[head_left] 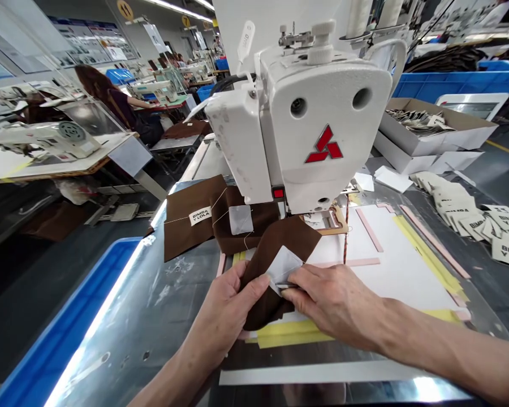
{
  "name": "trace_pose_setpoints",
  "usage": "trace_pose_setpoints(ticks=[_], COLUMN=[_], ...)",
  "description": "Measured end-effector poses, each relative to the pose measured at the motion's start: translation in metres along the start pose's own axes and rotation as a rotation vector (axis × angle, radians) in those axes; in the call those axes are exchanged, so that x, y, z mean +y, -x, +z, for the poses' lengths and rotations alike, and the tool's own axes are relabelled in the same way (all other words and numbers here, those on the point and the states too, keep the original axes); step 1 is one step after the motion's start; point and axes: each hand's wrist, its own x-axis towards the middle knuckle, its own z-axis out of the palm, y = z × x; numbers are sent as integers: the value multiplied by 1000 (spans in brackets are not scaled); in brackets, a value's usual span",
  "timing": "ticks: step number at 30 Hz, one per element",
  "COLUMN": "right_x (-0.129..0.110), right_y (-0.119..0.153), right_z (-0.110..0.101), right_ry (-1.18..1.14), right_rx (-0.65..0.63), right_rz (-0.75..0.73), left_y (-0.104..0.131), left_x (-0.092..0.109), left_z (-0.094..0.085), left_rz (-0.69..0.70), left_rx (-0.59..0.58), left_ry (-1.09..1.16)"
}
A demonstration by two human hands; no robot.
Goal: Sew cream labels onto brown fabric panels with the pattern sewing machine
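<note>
On my feed, L hand (227,299) pinches brown cloth (271,240); R hand (335,297) clamps small metal tool (285,285) at the cloth's white patch (285,263). Past my grip, left: brown piece (184,237) w/ 1 label (200,216); ahead: sewing machine (322,107); right: label pile (462,206); way back left: 1 worker (123,110).

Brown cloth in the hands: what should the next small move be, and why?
Probably a careful snip at the white patch, if the slim tool in the right hand is a cutter, which is unclear: it is at the patch, the left hand grips the cloth beside it, and thin threads trail across the pieces behind.
</note>
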Motion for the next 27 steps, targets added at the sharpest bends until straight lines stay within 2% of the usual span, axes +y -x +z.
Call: trace_pose_setpoints(ticks=[9, 13, 19, 23, 27], right_x=[0, 2, 9, 11, 12], right_y=[-2, -2, -5, -7, -7], right_z=[-1, -1, -8, -12, -13], right_ry=[21, 12, -22, -109, -146], right_rx=[-31, -39, -96, -163, -185], right_rz=[-29, -27, -132, -90, -55], left_y=[1, 2, 0, -1, -2], left_x=[-7, -7, -5, -3, -1], left_z=[-2, -2, -4, -3, -4], left_rz=[8, 52, 91, 79, 72], left_rx=[15, -7, -40, -92, -83], left_ry=[-45, -32, -98, -107, -172])
